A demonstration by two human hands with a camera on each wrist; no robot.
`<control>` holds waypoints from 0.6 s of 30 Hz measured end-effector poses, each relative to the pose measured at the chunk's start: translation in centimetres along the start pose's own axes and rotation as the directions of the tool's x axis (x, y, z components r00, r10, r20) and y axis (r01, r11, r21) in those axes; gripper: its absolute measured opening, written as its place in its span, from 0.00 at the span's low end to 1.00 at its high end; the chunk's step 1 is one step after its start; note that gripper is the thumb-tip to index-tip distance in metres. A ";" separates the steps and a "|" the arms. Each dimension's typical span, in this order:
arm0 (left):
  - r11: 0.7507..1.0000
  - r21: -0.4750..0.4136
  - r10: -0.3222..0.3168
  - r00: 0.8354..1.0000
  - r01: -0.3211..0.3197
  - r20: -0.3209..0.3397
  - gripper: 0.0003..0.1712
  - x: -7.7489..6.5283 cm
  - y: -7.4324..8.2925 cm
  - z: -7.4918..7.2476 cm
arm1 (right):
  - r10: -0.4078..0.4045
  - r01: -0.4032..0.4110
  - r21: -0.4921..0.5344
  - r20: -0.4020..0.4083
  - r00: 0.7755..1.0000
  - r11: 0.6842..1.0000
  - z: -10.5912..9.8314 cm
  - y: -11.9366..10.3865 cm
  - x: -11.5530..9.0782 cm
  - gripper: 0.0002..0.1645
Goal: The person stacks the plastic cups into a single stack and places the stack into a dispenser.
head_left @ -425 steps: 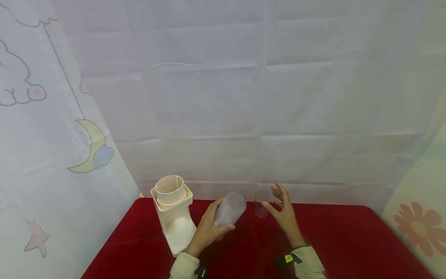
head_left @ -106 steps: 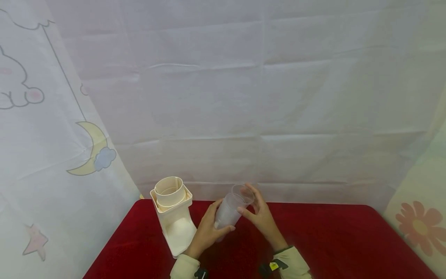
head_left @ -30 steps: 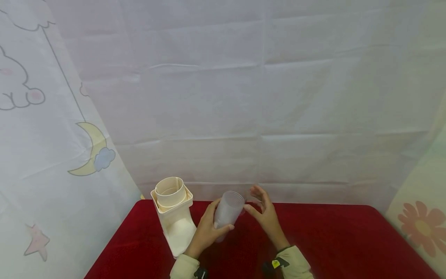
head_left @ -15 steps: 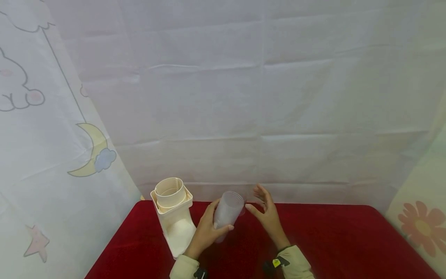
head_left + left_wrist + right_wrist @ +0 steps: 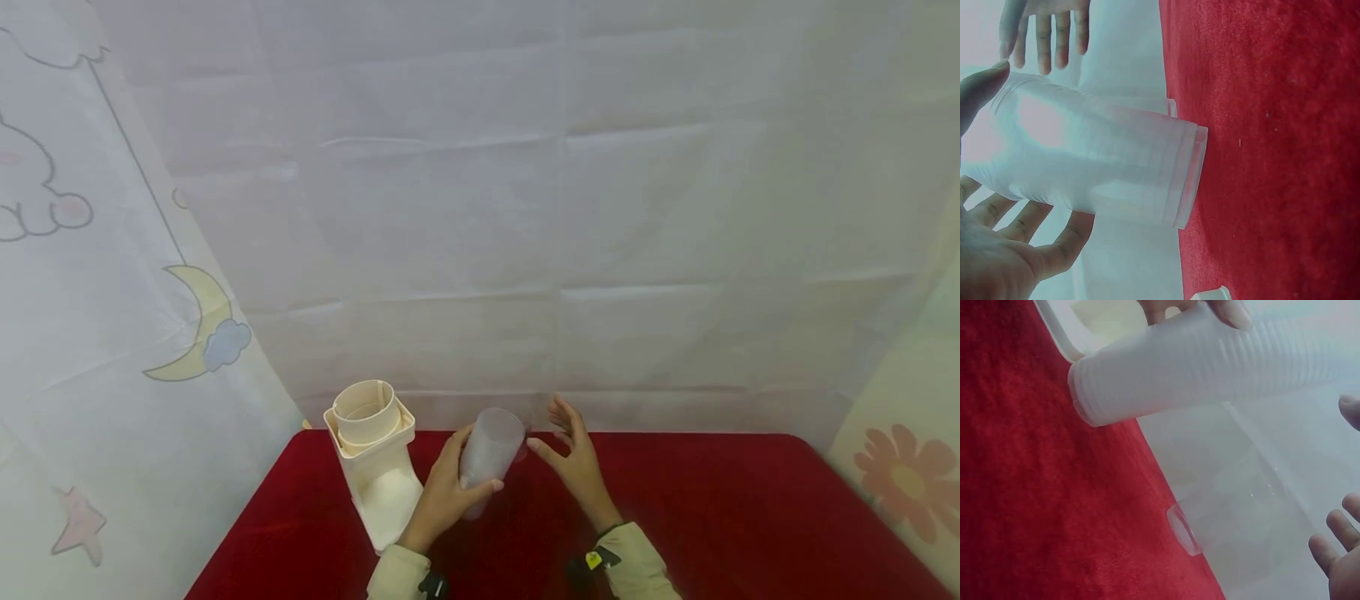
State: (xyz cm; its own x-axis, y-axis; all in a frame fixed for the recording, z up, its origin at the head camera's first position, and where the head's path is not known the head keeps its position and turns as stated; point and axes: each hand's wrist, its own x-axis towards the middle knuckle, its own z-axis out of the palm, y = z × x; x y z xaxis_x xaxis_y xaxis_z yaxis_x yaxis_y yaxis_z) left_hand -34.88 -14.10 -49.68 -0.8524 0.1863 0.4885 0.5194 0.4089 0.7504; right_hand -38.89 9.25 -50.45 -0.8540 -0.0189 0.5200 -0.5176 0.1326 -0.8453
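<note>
My left hand (image 5: 442,500) grips a tall stack of nested clear plastic cups (image 5: 491,450), thumb on one side and fingers on the other. The cup stack (image 5: 1097,150) is held tilted, its mouth end up and away from me. My right hand (image 5: 576,471) is just right of the stack, thumb and fingers spread apart with nothing between them. In the right wrist view, a single clear cup (image 5: 1185,528) stands on the red cloth behind the stack. Only part of that cup (image 5: 522,450) shows in the head view, between the stack and my right hand.
To the left stands a cream plastic holder (image 5: 382,500) with a round tube (image 5: 366,412) on top. A red cloth (image 5: 720,517) covers the table, and a pale sheet (image 5: 525,208) hangs along its back edge.
3.5 s ago my right hand's fingers were around a clear cup at the stack's mouth; since then it has drawn back slightly right, without the cup. My left hand keeps hold of the stack.
</note>
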 end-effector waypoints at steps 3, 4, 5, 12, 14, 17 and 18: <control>1.000 -0.013 -0.007 1.000 0.007 0.004 0.50 0.0 -0.1 0.0 | -0.002 0.002 -0.018 0.012 1.000 1.000 0.2 -1.0 -0.3 0.49; 1.000 -0.012 -0.008 1.000 0.008 0.007 0.50 0.1 -0.2 0.1 | -0.004 0.004 -0.020 0.014 1.000 1.000 0.1 -1.3 -0.4 0.48; 1.000 -0.013 -0.009 1.000 0.009 0.011 0.50 0.1 -0.3 0.2 | -0.004 0.004 -0.019 0.014 1.000 1.000 0.0 -1.6 -0.5 0.48; 1.000 -0.019 -0.014 0.999 0.014 0.029 0.50 0.0 -0.5 0.6 | 0.025 -0.025 -0.059 0.000 1.000 0.998 -0.2 0.1 -1.1 0.48; 1.000 -0.014 -0.012 0.999 0.013 0.030 0.50 0.0 -0.5 0.5 | 0.040 -0.040 -0.054 -0.004 0.999 0.998 -0.2 1.1 -1.1 0.48; 1.000 -0.005 -0.021 0.999 0.021 0.034 0.50 0.0 -0.4 0.5 | 0.054 -0.054 -0.034 -0.010 0.999 0.998 -0.2 1.9 -1.1 0.49; 1.000 -0.004 -0.023 0.999 0.024 0.036 0.50 0.0 -0.4 0.5 | 0.059 -0.060 -0.022 -0.016 0.998 0.998 -0.2 2.0 -1.1 0.49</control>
State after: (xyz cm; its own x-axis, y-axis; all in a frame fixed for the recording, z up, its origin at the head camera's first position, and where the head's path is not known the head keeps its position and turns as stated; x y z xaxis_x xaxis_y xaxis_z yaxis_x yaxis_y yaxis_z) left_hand -35.13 -13.85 -50.20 -0.8660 0.2089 0.4544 0.4994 0.4095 0.7635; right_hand -38.96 9.74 -52.67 -0.8823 0.0049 0.4707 -0.4644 0.1550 -0.8720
